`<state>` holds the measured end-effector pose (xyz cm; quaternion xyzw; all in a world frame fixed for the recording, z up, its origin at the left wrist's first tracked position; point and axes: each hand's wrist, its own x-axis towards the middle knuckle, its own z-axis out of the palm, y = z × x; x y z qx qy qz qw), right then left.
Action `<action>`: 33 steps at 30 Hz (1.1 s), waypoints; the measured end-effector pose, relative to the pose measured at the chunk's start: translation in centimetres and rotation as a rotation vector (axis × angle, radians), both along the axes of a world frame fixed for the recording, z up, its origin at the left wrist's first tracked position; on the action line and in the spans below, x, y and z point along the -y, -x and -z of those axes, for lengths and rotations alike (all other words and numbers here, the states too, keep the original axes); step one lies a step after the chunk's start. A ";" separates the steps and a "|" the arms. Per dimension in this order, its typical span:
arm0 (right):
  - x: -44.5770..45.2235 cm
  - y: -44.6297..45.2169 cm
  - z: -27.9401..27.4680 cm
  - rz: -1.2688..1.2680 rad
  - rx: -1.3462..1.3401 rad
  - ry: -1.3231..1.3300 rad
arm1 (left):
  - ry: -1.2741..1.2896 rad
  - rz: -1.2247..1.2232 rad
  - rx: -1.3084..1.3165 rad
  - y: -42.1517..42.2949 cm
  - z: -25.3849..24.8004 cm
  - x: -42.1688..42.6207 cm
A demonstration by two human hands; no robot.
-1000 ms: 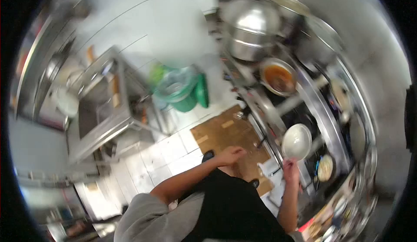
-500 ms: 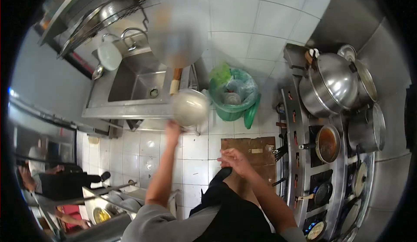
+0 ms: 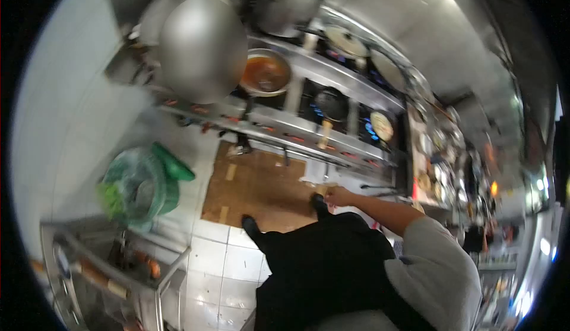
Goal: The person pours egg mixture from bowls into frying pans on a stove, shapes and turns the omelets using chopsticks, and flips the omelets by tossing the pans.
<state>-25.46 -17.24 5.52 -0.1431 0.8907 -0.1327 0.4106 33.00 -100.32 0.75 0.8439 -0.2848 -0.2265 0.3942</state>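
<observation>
My right hand (image 3: 337, 196) hangs low in front of my body, above the edge of the brown cardboard mat (image 3: 261, 182) and near one of my dark shoes (image 3: 319, 205). Its fingers look loosely curled but are smeared, so whether anything sits in them is unclear. No part of my left hand shows. On the stove beyond are a pan of red-brown sauce (image 3: 264, 74), a small black pan (image 3: 331, 103) and a pan holding pale food (image 3: 381, 126), with blue flames beside the last two.
A blurred domed lid (image 3: 205, 49) and a tall pot (image 3: 288, 4) stand at the stove's far left. A green bin (image 3: 172, 194) is on the floor at left. The metal sink stand (image 3: 160, 289) is nearer me. A crowded counter (image 3: 439, 176) lies right.
My view has swung right from the sink to the stove. My left hand and the pale bowl it held are out of sight. My right hand has gone from spread to loosely curled.
</observation>
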 end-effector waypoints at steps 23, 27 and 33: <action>-54.0 -7.6 0.3 1.173 -0.651 -0.398 | -0.303 2.687 -0.272 56.0 -8.7 -75.2; -55.8 -8.4 2.2 1.140 -0.623 -0.103 | -0.231 3.075 -0.420 60.4 -12.9 -96.7; -56.6 -9.8 -2.6 1.034 -0.903 -0.152 | -0.298 3.511 -0.361 62.1 -10.3 -113.8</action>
